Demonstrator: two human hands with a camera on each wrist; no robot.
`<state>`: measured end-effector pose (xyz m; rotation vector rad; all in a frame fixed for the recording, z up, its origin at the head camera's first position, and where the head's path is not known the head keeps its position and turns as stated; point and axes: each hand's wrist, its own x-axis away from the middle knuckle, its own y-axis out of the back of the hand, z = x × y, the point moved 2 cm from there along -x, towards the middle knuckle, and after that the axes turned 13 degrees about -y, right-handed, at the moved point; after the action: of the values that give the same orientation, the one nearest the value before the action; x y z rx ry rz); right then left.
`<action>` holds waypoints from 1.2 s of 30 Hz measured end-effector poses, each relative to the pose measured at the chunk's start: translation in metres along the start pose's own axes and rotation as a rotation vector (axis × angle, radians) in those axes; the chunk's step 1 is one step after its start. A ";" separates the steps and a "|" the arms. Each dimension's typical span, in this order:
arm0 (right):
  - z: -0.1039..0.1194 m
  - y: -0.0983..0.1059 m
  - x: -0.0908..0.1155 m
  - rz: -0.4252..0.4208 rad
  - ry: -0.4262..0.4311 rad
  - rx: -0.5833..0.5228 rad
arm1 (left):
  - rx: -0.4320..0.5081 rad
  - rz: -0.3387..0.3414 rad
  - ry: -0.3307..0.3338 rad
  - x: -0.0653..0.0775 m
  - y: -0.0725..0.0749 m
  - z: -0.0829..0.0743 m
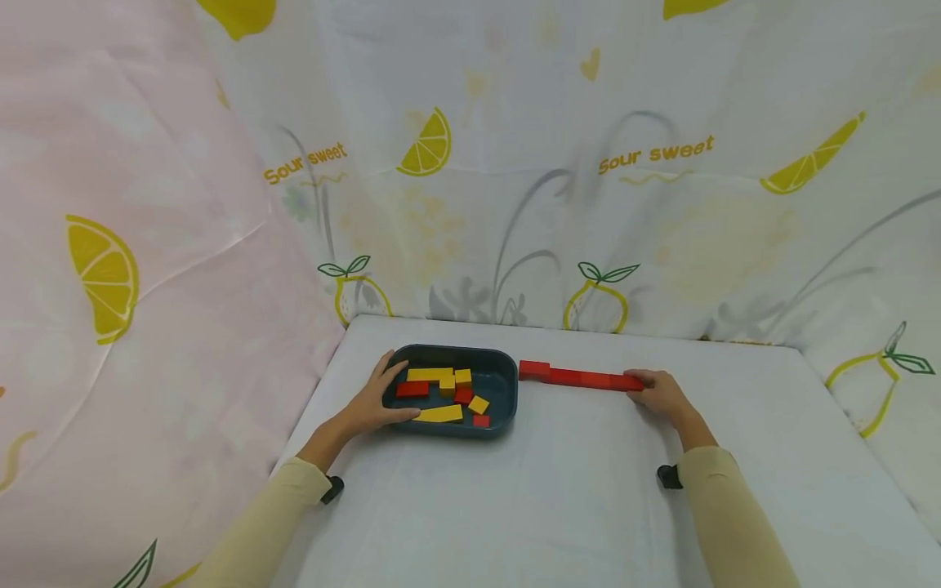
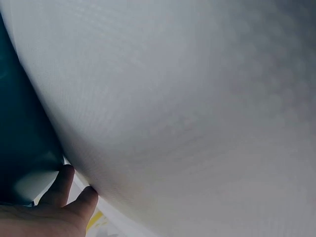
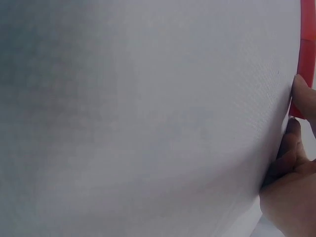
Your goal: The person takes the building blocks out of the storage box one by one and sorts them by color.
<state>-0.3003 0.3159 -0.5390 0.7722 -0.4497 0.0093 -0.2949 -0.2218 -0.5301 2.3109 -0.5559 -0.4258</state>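
A dark blue-grey tray (image 1: 450, 433) stands left of centre on the table in the head view, with several yellow blocks (image 1: 439, 414) and red blocks (image 1: 412, 389) inside. My left hand (image 1: 371, 403) grips its left end, thumb over the near rim and fingers at the far left corner. The left wrist view catches the fingertips (image 2: 63, 177) against the outside of the tray (image 2: 24, 108). To the right runs a line of red blocks (image 1: 566, 376), a thicker one at its left end. My right hand (image 1: 659, 398) pinches the red block (image 3: 307, 61) at the right end.
White cloth covers the table (image 1: 544, 506). Behind it hangs a lemon-print curtain (image 1: 507, 204), with a pinkish one (image 1: 169, 343) along the left side. Dark bands (image 1: 333, 490) sit at both wrists. The thick red block (image 1: 534, 371) lies right beside the tray's right wall.
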 end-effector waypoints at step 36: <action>-0.006 0.010 -0.003 0.041 -0.077 -0.132 | -0.013 0.007 0.016 -0.003 0.001 -0.001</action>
<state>-0.3023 0.3275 -0.5377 0.6347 -0.5338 -0.0114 -0.2969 -0.2203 -0.5282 2.2970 -0.5515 -0.4057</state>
